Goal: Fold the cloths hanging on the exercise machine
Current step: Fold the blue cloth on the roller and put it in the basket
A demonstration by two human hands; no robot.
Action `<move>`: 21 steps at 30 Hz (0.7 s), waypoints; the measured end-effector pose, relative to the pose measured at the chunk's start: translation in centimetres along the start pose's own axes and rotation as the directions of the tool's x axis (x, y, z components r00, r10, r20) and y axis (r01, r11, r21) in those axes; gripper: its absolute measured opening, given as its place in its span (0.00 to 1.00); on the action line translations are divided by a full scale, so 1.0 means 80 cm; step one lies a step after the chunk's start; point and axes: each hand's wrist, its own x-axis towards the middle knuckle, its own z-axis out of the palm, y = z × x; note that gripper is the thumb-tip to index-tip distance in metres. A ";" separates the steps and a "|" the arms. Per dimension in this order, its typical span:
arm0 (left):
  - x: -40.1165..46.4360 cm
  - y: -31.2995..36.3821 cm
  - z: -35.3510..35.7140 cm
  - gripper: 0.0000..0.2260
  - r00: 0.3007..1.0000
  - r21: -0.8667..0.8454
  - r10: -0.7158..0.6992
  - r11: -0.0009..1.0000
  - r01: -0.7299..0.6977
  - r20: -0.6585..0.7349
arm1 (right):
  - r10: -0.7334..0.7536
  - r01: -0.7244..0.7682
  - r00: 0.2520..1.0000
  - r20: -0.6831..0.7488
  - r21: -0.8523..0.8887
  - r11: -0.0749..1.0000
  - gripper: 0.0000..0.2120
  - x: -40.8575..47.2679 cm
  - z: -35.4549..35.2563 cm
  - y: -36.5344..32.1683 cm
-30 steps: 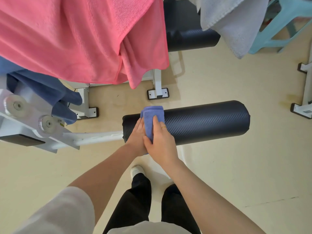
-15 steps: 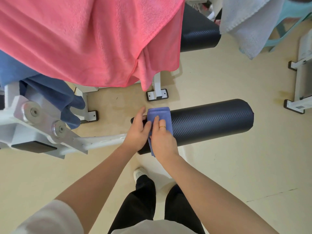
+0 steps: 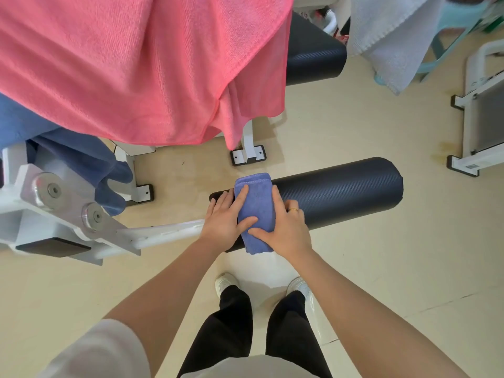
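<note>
Where the cloth lies: folded into a narrow pad, the small blue cloth [image 3: 255,211] is draped across the near-left end of the black foam roller [image 3: 341,192], its near end hanging over the roller's front.
Cloth, look: periwinkle terry, several layers showing at the stitched far edge, surface smooth.
Left hand [image 3: 226,218]: flat on the roller's left end, fingers straight, index and thumb pressing on the cloth; grip released.
Right hand [image 3: 285,227]: laid against the cloth's right side, fingers extended along its edge, thumb across its near part; a gold ring on one finger; grip released, nothing clenched.
Other cloths: a large pink towel [image 3: 141,66] hangs over the machine above and left; a dark blue cloth [image 3: 90,159] hangs beneath it by the white metal frame [image 3: 65,214]; a white towel [image 3: 392,36] hangs at upper right.
Edges: the roller's right end is free and bare, well apart from the hands; the pink towel's lower corner hangs near the white floor bracket [image 3: 247,155] behind the roller.
Open room: beige floor [image 3: 395,268] lies bare to the right of and in front of the roller; the person's shoes stand just below it.
Writing: a small label on the white frame at far right [image 3: 471,166] is too small to read.
</note>
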 end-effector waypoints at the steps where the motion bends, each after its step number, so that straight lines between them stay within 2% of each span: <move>1: 0.001 0.000 0.000 0.37 1.000 -0.001 -0.001 1.000 0.001 -0.005 | 0.049 -0.052 0.998 0.031 0.109 0.993 0.51 0.002 0.002 0.000; 3: 0.002 0.000 0.003 0.33 1.000 0.022 -0.001 1.000 0.001 -0.025 | 0.122 -0.144 0.989 0.081 0.375 0.916 0.47 -0.002 0.008 0.000; 5: 0.002 0.004 0.005 0.32 0.998 0.056 0.000 0.998 0.003 -0.056 | 0.177 -0.243 0.970 0.167 0.610 0.754 0.37 -0.009 0.015 0.001; 7: 0.004 0.010 0.003 0.31 0.997 0.112 -0.014 0.993 0.022 -0.069 | 0.205 -0.387 0.920 0.333 0.701 0.599 0.25 -0.014 0.011 0.000; 9: 0.008 0.018 -0.003 0.31 0.998 0.157 -0.034 0.987 0.042 -0.058 | 0.202 -0.473 0.877 0.436 0.709 0.523 0.12 -0.013 -0.002 -0.003; 11: 0.010 0.030 -0.011 0.32 0.996 0.138 -0.087 0.986 0.089 -0.022 | 0.208 -0.453 0.885 0.416 0.666 0.593 0.07 -0.009 -0.017 -0.003; 15: 0.007 0.056 -0.031 0.35 0.987 -0.004 -0.150 0.989 0.150 -0.053 | 0.129 -0.266 0.948 0.290 0.505 0.821 0.12 -0.008 -0.056 0.020; 17: 0.003 0.074 -0.042 0.41 0.993 -0.154 -0.086 0.985 0.072 -0.083 | 0.019 -0.168 0.961 0.275 0.533 0.829 0.11 -0.014 -0.085 0.047; 19: 0.001 0.103 -0.052 0.43 1.000 -0.381 -0.028 0.925 0.021 -0.013 | -0.099 -0.087 0.954 0.283 0.577 0.812 0.11 -0.021 -0.117 0.080; 21: 0.004 0.136 -0.056 0.40 0.994 -0.564 0.028 0.825 0.037 0.106 | -0.196 -0.027 0.935 0.296 0.609 0.793 0.11 -0.024 -0.152 0.115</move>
